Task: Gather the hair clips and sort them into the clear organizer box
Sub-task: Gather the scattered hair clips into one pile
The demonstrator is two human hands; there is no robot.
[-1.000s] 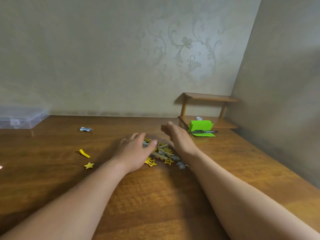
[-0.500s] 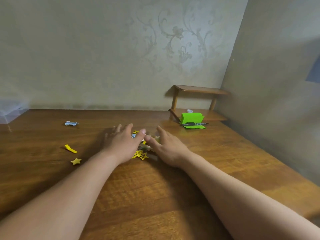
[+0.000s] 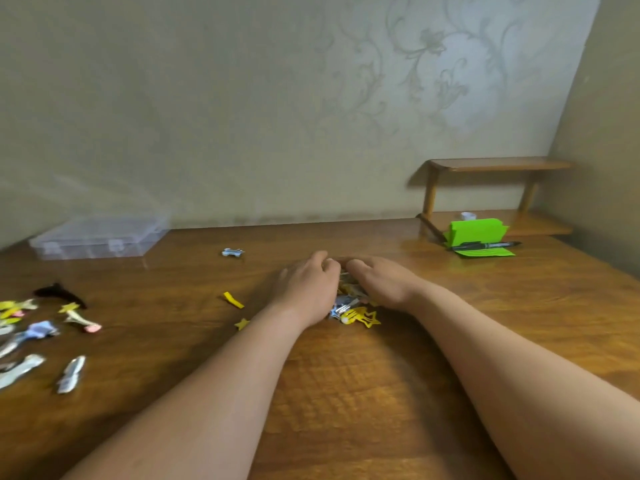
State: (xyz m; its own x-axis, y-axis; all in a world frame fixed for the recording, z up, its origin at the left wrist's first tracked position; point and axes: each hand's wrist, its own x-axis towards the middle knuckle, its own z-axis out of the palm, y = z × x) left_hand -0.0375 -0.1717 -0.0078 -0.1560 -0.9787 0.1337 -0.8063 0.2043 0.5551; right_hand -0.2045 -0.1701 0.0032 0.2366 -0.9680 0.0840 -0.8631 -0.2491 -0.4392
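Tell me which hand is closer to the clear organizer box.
Left. The left hand sits right of the clear organizer box and nearer the person; the right hand lies farther right, across the pile of hair clips.

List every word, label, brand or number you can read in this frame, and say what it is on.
No text can be read anywhere in this frame.
Black marker: faint pale marks on the barrel, too blurred to read.
Green note holder: no lettering visible.
clear organizer box: no label visible.
pile of hair clips: no print visible.
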